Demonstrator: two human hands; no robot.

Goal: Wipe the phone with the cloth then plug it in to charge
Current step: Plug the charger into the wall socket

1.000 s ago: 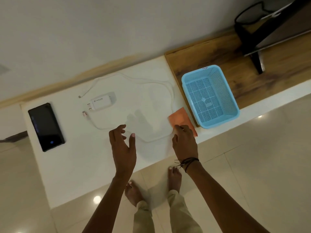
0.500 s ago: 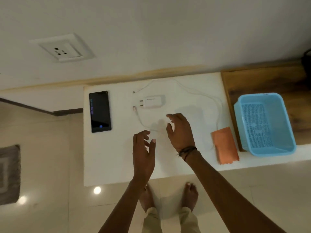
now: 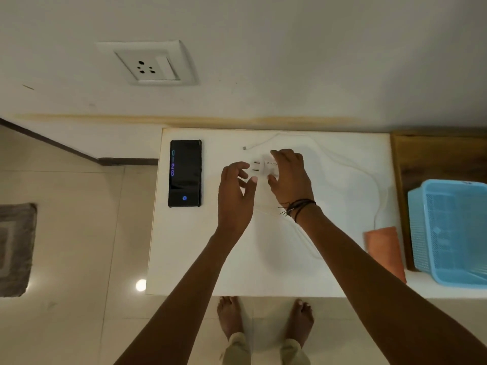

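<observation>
A black phone [image 3: 185, 173] lies face up, screen lit, at the left end of the white counter [image 3: 200, 259]. A white charger adapter [image 3: 261, 166] lies mid-counter with its prongs pointing left. My right hand [image 3: 288, 177] is closed around the adapter's body. My left hand [image 3: 234, 191] hovers just left of the prongs, fingers spread, holding nothing. A white cable [image 3: 369, 175] loops across the counter to the right, and its free plug end [image 3: 244, 148] lies above the adapter. An orange cloth [image 3: 383, 248] lies folded at the counter's right front. A wall socket [image 3: 150, 65] sits above.
A light blue plastic basket [image 3: 448, 233] stands on a wooden surface [image 3: 434, 154] at the right, next to the cloth. A grey mat [image 3: 15, 248] lies on the tiled floor at left. My bare feet show below the counter's front edge.
My right hand left the orange cloth, crossed leftward and closed on the adapter. My left hand followed up toward the prongs. The view shifted left and the wall socket came into sight.
</observation>
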